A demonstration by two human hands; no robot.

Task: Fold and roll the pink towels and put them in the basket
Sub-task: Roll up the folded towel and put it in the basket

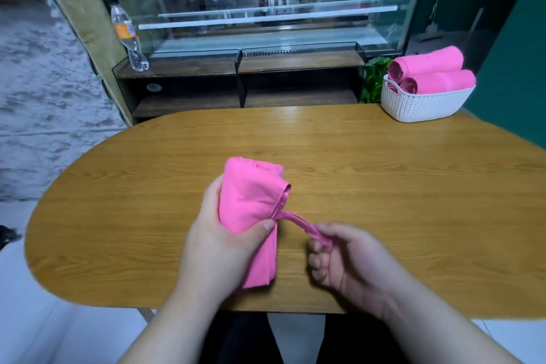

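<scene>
A rolled pink towel [251,195] lies lengthwise near the front middle of the wooden table [384,180]. My left hand [218,242] grips the roll around its middle, thumb across the top. My right hand [342,257] pinches a thin twisted corner of the same towel, drawn out to the right of the roll. At the table's far right corner stands a white woven basket [422,106] holding rolled pink towels [428,72], two stacked in plain sight and the end of a third showing at the left rim.
A glass display case [266,9] with a dark wooden shelf stands behind the table. A plastic water bottle [128,38] leans on that shelf at the left. A green plant [373,80] shows beside the basket. A green wall is on the right.
</scene>
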